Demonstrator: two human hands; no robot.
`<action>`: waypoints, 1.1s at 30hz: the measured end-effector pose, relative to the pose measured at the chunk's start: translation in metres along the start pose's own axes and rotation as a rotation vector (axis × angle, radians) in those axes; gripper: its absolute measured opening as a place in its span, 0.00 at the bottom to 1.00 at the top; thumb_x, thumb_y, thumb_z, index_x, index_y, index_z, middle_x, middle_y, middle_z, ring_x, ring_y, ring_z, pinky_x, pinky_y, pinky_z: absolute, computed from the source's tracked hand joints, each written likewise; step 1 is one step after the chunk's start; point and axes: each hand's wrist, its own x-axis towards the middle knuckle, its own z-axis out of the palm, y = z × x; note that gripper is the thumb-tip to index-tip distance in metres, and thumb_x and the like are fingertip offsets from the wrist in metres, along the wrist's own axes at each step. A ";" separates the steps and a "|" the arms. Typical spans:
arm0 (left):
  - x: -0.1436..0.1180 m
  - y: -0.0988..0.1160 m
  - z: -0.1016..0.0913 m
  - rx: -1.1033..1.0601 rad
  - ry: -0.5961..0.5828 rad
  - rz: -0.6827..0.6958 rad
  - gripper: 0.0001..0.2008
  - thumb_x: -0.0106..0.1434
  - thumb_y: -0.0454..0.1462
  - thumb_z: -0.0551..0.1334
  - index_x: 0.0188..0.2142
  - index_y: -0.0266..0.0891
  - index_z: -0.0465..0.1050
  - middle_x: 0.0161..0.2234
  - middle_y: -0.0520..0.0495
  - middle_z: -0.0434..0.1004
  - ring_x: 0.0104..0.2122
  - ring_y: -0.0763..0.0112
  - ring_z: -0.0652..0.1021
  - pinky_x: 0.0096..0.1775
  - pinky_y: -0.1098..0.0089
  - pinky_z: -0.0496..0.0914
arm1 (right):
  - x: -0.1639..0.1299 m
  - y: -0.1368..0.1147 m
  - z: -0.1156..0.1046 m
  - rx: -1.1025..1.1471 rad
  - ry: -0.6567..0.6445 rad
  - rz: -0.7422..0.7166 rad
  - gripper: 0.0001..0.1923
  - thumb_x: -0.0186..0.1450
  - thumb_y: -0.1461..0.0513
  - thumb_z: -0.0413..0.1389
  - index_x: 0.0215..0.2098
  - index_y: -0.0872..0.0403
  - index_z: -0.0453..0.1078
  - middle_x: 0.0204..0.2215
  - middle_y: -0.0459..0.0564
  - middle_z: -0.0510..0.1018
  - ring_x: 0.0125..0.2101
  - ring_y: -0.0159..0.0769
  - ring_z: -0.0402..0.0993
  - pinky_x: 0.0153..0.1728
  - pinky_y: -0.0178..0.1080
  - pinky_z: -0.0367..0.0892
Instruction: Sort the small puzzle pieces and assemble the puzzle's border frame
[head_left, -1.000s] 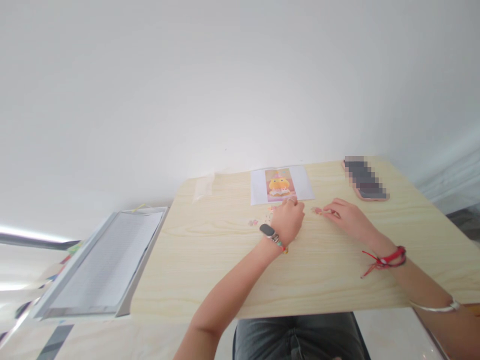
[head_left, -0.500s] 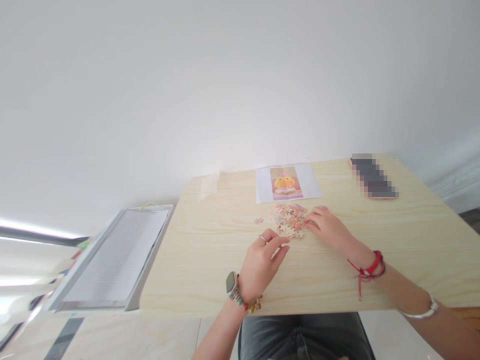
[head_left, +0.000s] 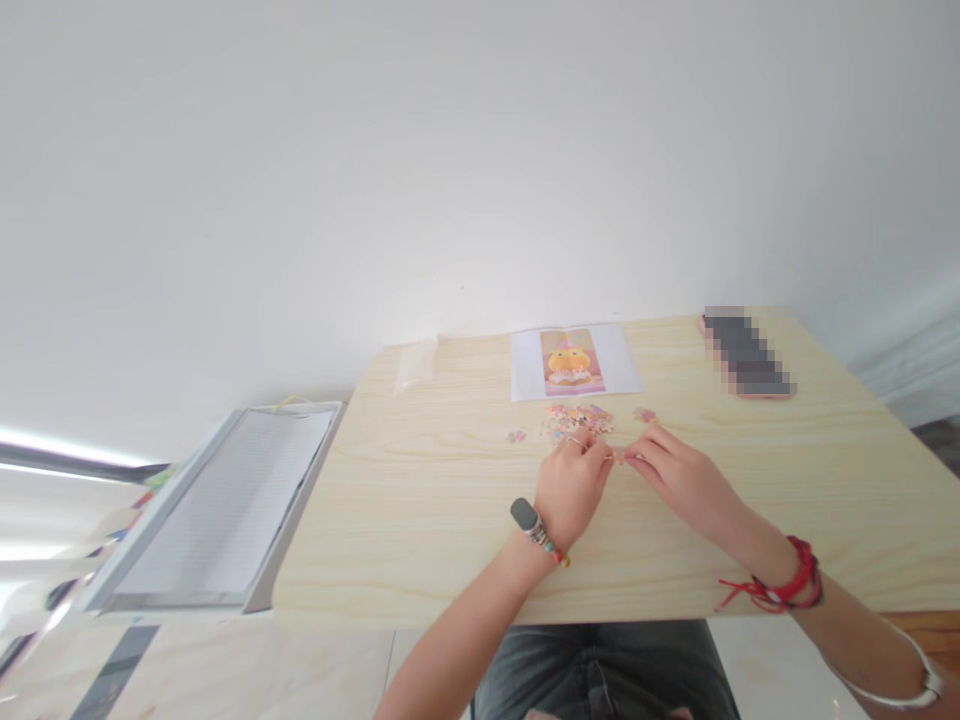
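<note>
A small bit of puzzle sits between the fingertips of the two hands, over the desk and just on the near side of the loose pile; whether it is one piece or several is too small to tell. The left hand pinches its left side between thumb and fingers, and the right hand pinches its right side, both with narrow grips. Beyond the left hand lies the pile of puzzle pieces, partly covered by its fingers. A small cluster lies apart to the left of the pile, and another cluster just beyond the right hand's fingers. Behind the pile, a white sheet with a printed picture of a yellow figure lies flat near the wall. A clear plastic bag rests near the desk's far left corner, and a phone near the far right. The left wrist wears a watch and beads, the right a red cord bracelet. Left of the desk is lined paper in a pale tray.
</note>
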 end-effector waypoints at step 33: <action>-0.015 -0.008 -0.017 0.110 -0.086 -0.130 0.08 0.62 0.33 0.55 0.40 0.42 0.68 0.38 0.48 0.69 0.38 0.68 0.72 0.36 0.71 0.68 | 0.019 0.010 0.027 0.023 -0.114 0.003 0.07 0.63 0.64 0.48 0.33 0.53 0.68 0.33 0.50 0.71 0.34 0.36 0.69 0.31 0.38 0.67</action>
